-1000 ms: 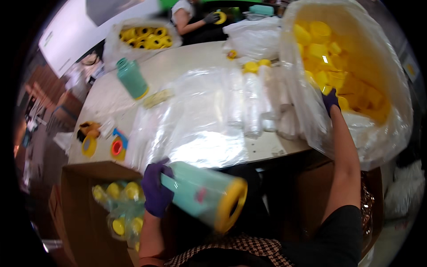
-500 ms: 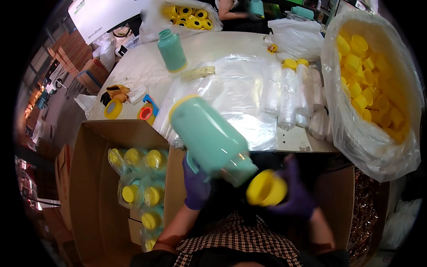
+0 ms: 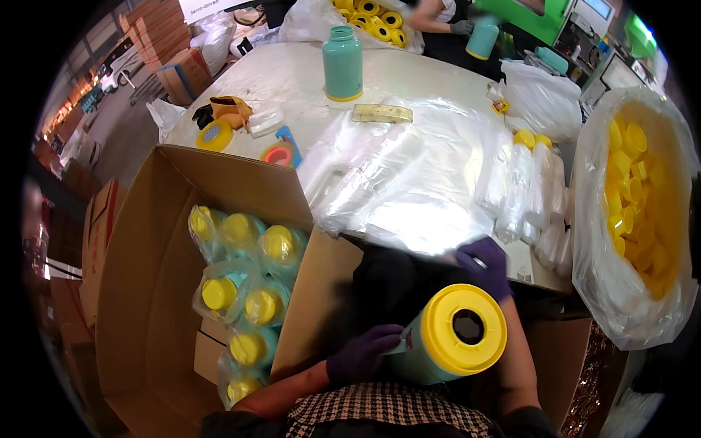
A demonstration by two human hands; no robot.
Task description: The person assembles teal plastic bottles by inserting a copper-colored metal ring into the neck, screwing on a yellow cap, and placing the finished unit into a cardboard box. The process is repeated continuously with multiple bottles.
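Left fingers [image 3: 382, 337] grasp the teal flask [image 3: 418, 359]; right fingers [image 3: 473, 257] touch clear plastic bags [image 3: 416, 223], closure unclear.

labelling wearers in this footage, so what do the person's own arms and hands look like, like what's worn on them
The left hand and the right hand both wear close-fitting purple gloves that end around the wrists. The forearms are uncovered beyond them, up to dark, plain-looking sleeves at the lower edge of the view.
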